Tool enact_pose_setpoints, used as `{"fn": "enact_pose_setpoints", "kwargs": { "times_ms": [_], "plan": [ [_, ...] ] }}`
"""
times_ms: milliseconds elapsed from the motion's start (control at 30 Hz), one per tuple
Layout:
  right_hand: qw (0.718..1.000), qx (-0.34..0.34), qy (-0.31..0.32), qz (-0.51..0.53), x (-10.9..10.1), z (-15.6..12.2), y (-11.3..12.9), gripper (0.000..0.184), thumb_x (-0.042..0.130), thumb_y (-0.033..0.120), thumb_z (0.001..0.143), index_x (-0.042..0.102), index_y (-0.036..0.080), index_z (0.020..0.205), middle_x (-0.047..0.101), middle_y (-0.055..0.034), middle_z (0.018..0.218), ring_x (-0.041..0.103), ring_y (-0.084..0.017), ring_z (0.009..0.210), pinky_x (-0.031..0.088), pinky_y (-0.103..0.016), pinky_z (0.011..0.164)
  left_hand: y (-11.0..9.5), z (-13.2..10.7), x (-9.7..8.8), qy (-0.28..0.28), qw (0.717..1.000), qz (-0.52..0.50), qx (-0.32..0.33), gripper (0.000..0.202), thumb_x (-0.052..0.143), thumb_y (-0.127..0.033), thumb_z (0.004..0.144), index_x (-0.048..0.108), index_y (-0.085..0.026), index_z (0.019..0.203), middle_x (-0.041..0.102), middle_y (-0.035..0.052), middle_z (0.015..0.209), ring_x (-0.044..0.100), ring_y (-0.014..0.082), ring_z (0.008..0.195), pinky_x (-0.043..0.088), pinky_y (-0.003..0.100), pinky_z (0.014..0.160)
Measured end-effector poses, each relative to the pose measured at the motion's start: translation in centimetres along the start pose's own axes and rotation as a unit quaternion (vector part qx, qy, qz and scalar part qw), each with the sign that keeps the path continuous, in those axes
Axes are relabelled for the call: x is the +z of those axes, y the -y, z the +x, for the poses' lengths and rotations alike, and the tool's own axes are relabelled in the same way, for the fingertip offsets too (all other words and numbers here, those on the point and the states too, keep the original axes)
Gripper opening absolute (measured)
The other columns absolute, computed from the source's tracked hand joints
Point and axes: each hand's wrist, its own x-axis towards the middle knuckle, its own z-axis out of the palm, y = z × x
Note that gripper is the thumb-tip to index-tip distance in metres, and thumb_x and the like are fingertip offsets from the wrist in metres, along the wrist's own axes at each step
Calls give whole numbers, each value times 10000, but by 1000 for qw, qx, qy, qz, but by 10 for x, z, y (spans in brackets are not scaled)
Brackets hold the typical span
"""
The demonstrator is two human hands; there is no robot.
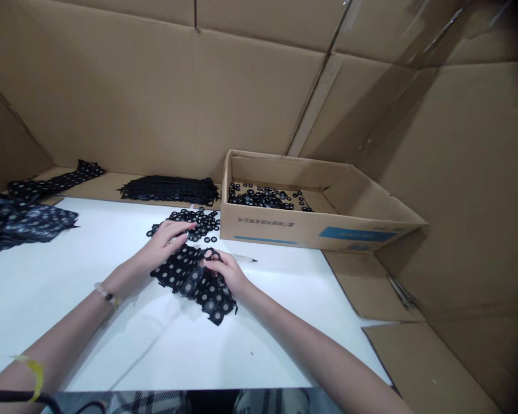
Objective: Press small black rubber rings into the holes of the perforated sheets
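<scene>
A black perforated sheet [193, 283], dotted with round rings, lies across the white table under my hands. My left hand [166, 244] grips its upper edge, close to a loose pile of small black rubber rings [197, 224]. My right hand [223, 270] pinches a ring [210, 253] at the sheet's top edge, and its fingers partly hide the sheet there. The sheet's lower corner hangs free of both hands.
An open cardboard box [259, 227] holds several black rings [263, 198] just beyond my hands. A pen [244, 259] lies by the box. Stacks of black sheets [170, 188] [21, 221] lie at the back left. Cardboard lines the walls.
</scene>
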Motion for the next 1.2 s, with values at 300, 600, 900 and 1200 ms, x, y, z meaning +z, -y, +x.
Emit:
{"fn": "enact_pose_setpoints", "kwargs": {
  "times_ms": [300,600,900,1200],
  "plan": [
    [984,3,65,-168,-22,1,28,275,540,371,802,564,164,622,474,35,522,427,-113,532,358,-242,575,-8,-5,21,147,968,-197,-44,280,534,-453,851,589,-179,854,616,14,849,560,193,824,431,292,758],
    [954,-3,151,-260,-32,0,39,268,572,386,830,550,171,672,583,10,636,517,-133,601,390,-241,594,-25,-10,24,88,989,-116,7,256,544,-446,846,527,-196,896,579,34,931,480,213,917,370,331,840],
    [966,-70,154,-195,-19,-1,25,260,498,413,884,518,183,765,517,15,735,485,-138,720,386,-254,713,-32,-15,27,137,988,-31,61,405,462,-474,900,398,-189,619,462,2,691,424,192,778,347,327,758],
    [971,-54,172,-160,-20,-1,19,250,498,422,889,498,185,809,480,16,753,452,-139,731,359,-252,711,-33,-15,25,188,977,-60,84,338,334,-359,962,487,-177,722,453,31,781,440,194,811,396,311,744]
  ]
}}
